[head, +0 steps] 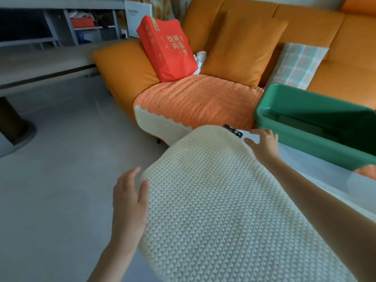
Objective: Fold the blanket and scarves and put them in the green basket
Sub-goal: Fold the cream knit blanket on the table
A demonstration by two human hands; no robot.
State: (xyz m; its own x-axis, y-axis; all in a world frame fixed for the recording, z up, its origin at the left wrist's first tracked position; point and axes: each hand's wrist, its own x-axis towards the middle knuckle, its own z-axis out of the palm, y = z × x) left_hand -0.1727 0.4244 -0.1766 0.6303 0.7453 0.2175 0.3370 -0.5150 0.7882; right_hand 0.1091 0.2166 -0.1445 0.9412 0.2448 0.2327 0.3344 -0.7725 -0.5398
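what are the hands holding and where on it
A cream knitted cloth: right hand grips its far right corner; left hand lies flat against its left edge.
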